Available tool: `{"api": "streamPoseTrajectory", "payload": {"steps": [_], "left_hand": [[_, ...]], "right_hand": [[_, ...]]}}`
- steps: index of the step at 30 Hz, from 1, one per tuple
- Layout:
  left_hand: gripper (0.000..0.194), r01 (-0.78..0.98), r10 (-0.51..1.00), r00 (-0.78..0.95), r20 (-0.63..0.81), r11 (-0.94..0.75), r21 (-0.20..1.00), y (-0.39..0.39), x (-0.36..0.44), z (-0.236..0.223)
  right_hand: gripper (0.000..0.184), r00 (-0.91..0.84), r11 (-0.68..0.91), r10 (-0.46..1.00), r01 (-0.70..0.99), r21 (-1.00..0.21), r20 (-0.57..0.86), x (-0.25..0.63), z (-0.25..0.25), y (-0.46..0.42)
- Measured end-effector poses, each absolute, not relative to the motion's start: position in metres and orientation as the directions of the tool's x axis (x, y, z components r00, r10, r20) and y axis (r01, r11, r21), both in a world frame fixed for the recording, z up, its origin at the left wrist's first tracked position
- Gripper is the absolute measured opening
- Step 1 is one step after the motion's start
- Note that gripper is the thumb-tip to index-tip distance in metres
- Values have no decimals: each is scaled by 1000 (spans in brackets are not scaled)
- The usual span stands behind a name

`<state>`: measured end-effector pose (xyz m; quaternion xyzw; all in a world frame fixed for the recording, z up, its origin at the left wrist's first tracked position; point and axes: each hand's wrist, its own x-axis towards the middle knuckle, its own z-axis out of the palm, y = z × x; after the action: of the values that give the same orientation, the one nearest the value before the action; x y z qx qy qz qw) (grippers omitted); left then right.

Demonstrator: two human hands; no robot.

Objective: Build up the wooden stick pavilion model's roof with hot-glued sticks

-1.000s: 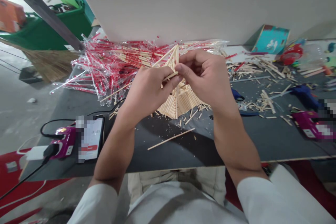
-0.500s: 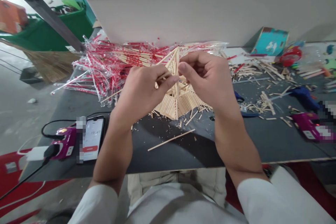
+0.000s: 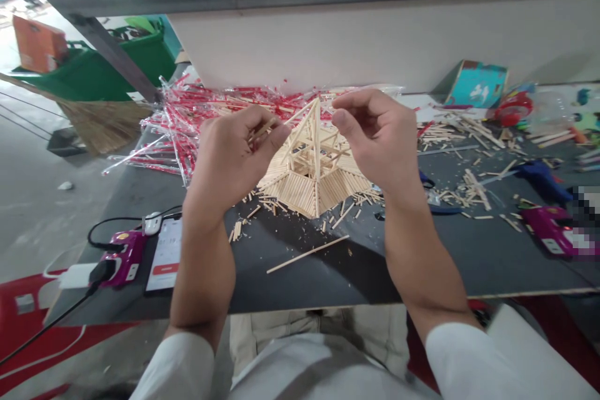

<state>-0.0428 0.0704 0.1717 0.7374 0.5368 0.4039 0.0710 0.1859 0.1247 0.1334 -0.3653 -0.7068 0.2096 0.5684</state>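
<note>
A pyramid-shaped frame of thin wooden sticks [image 3: 313, 165] stands on the dark tabletop [image 3: 300, 275], its lower sides packed with rows of sticks. My left hand [image 3: 237, 159] is left of its peak, pinching a few short wooden sticks [image 3: 262, 132] between fingers and thumb. My right hand [image 3: 377, 137] is right of the peak, with thumb and forefinger close together near its tip. That hand shows nothing held, and neither hand touches the frame.
Red-and-transparent plastic wrappers [image 3: 197, 115] lie heaped behind the frame. Loose sticks [image 3: 462, 137] spread right, beside a blue glue gun [image 3: 544, 180]. A long stick [image 3: 307, 254] lies in front. A phone [image 3: 166, 256] and purple device [image 3: 124, 256] sit at left.
My hands have moved apart, away from the frame's peak, and the frame now shows more fully between them. The view has tilted slightly, shifting the table lower in the picture.
</note>
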Motion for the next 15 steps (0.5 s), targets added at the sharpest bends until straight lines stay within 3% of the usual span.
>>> {"api": "streamPoseTrajectory", "payload": {"steps": [10, 15], "left_hand": [[16, 785, 861, 152, 485, -403, 470, 72, -36, 172], [28, 833, 933, 126, 337, -284, 475, 74, -61, 177]], "right_hand": [[34, -145, 653, 751, 308, -692, 644, 184, 147, 140], [20, -46, 578, 780, 435, -691, 624, 214, 146, 139]]}}
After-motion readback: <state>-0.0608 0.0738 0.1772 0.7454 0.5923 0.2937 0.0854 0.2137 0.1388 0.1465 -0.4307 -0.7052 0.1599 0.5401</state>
